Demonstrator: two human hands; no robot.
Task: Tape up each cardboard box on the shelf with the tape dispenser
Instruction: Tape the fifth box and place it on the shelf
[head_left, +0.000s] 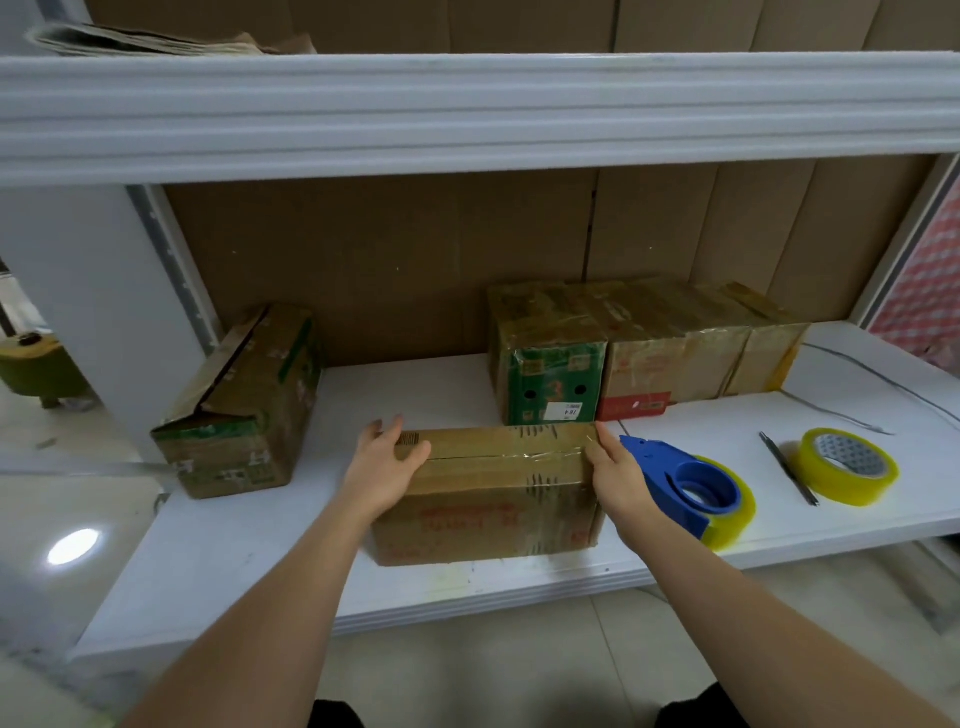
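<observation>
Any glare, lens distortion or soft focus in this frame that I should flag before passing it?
Head view: wide-angle bowing curves the upper shelf edge and the shelf; a bright lamp reflection glares off the floor at lower left; tape on the front box and on the row of boxes at the back right shows sheen; overall detail is soft, so box print is unreadable; lighting is even with faint shadows.

Soft, even indoor light from above, slightly dim under the upper shelf (467, 114), which casts shade over the cardboard backing (389, 249). A bright lamp reflection glares on the glossy floor (72, 545) at left. Wide-angle lens bends straight edges near the borders; the picture is mildly soft overall.
</observation>
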